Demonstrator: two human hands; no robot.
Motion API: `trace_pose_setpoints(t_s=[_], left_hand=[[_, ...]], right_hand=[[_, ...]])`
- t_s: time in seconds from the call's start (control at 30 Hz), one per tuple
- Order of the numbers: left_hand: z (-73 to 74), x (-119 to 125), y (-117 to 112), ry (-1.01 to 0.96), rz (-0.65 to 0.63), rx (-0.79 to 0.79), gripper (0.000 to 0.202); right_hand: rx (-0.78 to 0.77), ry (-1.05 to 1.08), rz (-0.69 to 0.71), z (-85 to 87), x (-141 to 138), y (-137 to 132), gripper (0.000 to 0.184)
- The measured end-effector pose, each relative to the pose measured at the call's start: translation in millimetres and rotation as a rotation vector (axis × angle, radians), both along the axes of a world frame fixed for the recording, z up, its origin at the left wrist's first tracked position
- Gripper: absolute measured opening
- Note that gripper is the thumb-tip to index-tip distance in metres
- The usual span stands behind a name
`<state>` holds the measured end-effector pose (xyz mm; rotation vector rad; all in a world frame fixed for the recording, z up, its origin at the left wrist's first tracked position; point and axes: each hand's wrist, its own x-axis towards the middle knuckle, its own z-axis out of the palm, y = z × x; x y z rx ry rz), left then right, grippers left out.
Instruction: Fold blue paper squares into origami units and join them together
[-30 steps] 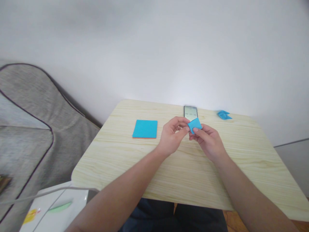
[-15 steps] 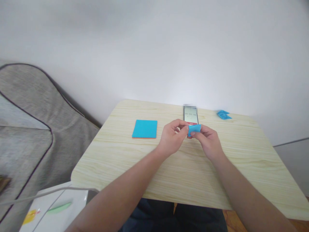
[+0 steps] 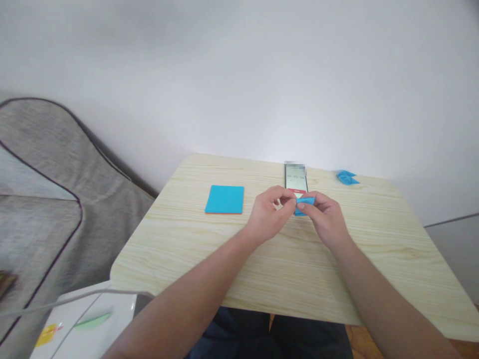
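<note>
A small folded piece of blue paper point(image 3: 306, 201) is held up over the table between both of my hands. My left hand point(image 3: 270, 213) pinches its left end between thumb and fingertips. From the other side my right hand point(image 3: 326, 218) grips it, thumb on the near face and fingers behind. Parts of the paper are covered by my fingers. Just behind my hands lies a phone point(image 3: 296, 178) with a timer-like display. To the left rests a square stack of blue paper point(image 3: 224, 200) with an orange-red edge. A folded blue paper shape point(image 3: 347, 177) sits at the back right.
The pale wood-grain table point(image 3: 179, 249) stands against a white wall point(image 3: 239, 89). A grey cushioned seat point(image 3: 105, 219) is on the left. Below the table's left corner is a white cabinet point(image 3: 108, 319), with a cable point(image 3: 86, 295) running above it.
Both hands have shifted slightly to the right with the blue paper. The paper is now tilted a little differently and shows a lower flap. The stack, phone and folded shape stay put.
</note>
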<state>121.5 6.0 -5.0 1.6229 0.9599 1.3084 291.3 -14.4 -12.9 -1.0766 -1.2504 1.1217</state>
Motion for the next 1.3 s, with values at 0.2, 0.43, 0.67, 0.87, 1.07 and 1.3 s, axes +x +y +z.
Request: trace_pose_setpoints(t_s=[0.2, 0.43, 0.67, 0.87, 1.07, 1.3], left_hand=[[4.5, -5, 1, 0.012, -0.047, 0.023, 0.007], [7.0, -8, 1, 0.011, -0.11, -0.018, 0.007], [7.0, -3, 0, -0.047, -0.073, -0.096, 0.008], [7.6, -4, 0, -0.127, -0.137, -0.153, 0.008], [8.2, -5, 1, -0.162, -0.22, -0.179, 0.01], [5.3, -2, 1, -0.226, -0.31, -0.24, 0.009]], right_hand=[[-0.017, 0.032, 0.047, -5.8, 6, 3, 0.013], [-0.015, 0.029, 0.103, -4.2, 7, 3, 0.008], [-0.009, -0.044, 0.057, 3.8, 1, -1, 0.015], [0.029, -0.115, 0.068, 4.8, 1, -2, 0.019], [0.027, -0.137, 0.104, 3.0, 4, -2, 0.021], [0.009, -0.031, 0.162, -1.1, 8, 1, 0.015]])
